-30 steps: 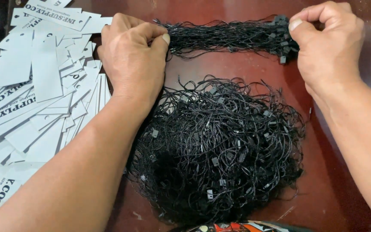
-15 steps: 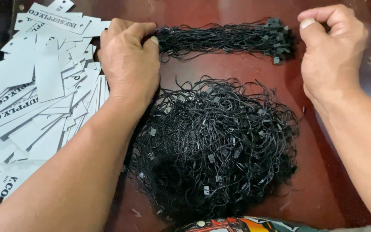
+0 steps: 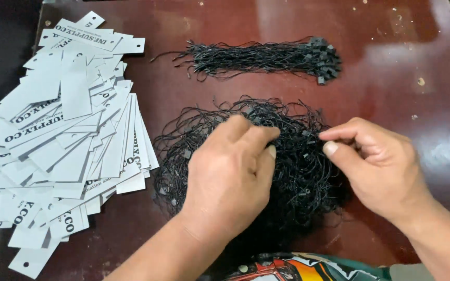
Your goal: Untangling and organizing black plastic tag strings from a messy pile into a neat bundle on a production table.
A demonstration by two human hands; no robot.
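Both your left hand (image 3: 230, 177) and right hand (image 3: 376, 161) pinch into the tangled string pile (image 3: 292, 171), just below the straightened bundle (image 3: 261, 57), teasing strands loose.

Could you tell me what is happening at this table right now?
A person has both hands in a tangled pile of black tag strings on a dark red table. The left hand rests on the pile; the right hand pinches at its edge. A straightened bundle of strings lies beyond, white paper tags to the left.
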